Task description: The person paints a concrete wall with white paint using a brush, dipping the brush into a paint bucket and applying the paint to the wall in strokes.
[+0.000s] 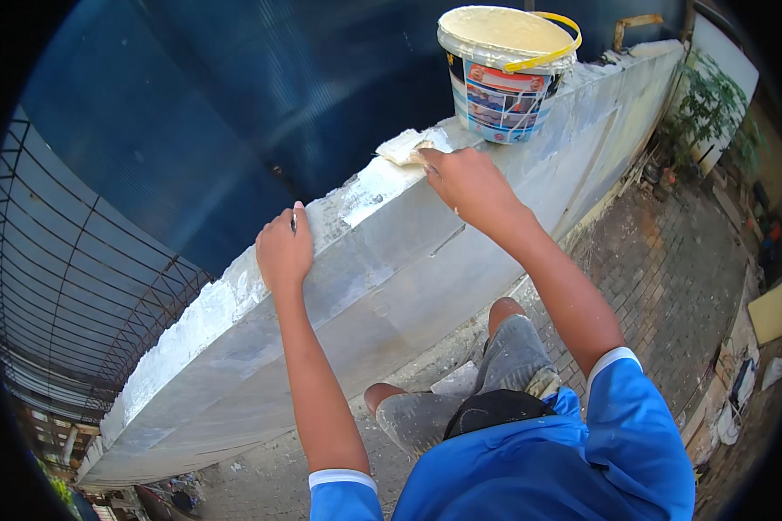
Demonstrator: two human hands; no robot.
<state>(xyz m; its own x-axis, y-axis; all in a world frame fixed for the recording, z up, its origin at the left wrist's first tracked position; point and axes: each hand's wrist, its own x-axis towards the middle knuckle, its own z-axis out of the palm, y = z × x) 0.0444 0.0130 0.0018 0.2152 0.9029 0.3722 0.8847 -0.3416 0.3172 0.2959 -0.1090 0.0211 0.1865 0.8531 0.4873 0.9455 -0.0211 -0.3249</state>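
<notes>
So I was looking down over a low grey wall (382, 286) with its top edge smeared in white plaster (369, 187). My left hand (283, 252) was resting on the top of the wall, fingers curled over the edge, and there was something thin and dark poking up between the fingers, too small to tell what. Couldn't say it was really gripping anything besides the wall edge itself.

My right hand (469, 181) was further along the wall top, closed around a tool that was mostly hidden by the fingers. The tool's flat end was pushed into a lump of putty (404, 145) sitting right on the wall top. That lump was between the hand and the bucket (506, 74), which stood upright on the wall just beyond it. White bucket, yellow handle folded down along the rim, full nearly to the brim with the same cream-coloured stuff.

Behind the wall was a big dark blue sheet (235, 95) and a curved metal grille (69, 286) off to the left. Below me were my knees in dusty grey shorts (504, 365), and brick paving (660, 286) ran off to the right.
</notes>
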